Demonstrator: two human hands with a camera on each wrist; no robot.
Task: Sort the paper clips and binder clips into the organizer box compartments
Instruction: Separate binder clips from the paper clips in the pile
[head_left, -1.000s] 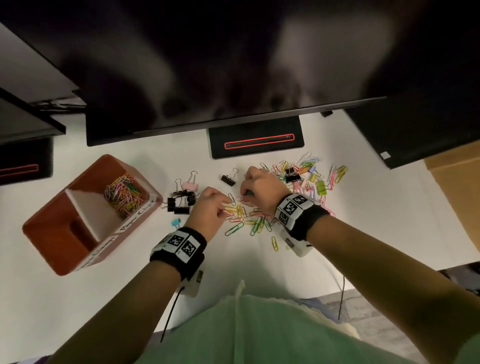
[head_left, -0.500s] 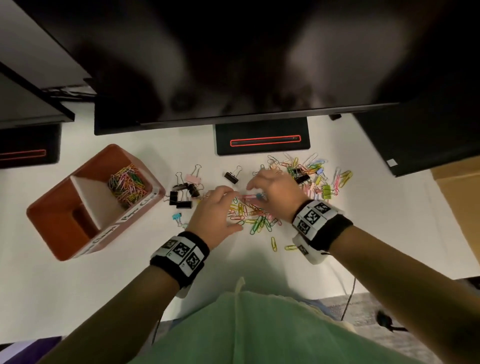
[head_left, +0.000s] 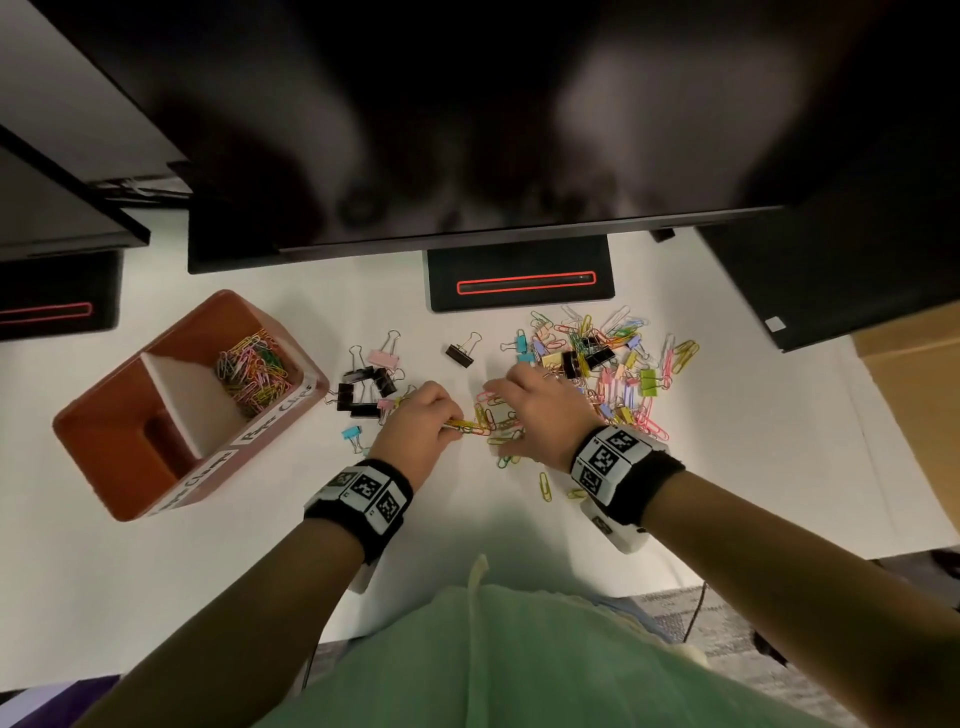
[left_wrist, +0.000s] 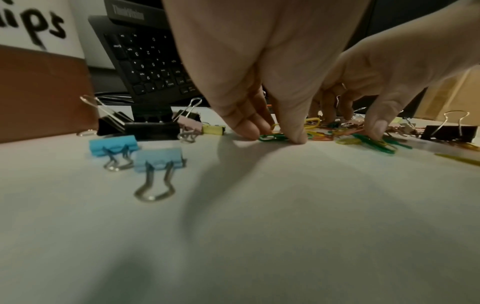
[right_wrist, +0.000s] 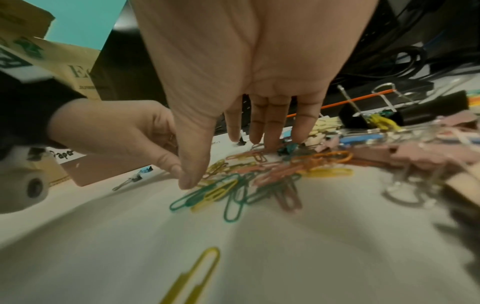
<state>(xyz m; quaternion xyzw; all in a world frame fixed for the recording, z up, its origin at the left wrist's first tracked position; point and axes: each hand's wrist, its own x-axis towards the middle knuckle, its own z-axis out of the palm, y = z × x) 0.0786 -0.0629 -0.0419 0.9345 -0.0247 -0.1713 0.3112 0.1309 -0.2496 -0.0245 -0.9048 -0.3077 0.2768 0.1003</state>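
The brown organizer box stands at the left, with coloured paper clips in its far compartment. A mixed pile of paper clips and binder clips lies right of centre. My left hand pinches a few paper clips against the table with thumb and fingertips. My right hand is spread over a small heap of paper clips; its straight fingers touch the far clips and its thumb the near ones. Black binder clips lie beside the left hand.
A monitor stand and a dark screen edge sit behind the clips. Two blue binder clips lie near my left wrist. A keyboard leans behind them. Loose yellow clips lie near the table's front edge.
The two hands have come closer together over the small heap. The right hand has drawn back toward me, its fingers spread over the clips, and the left fingers have closed on some.
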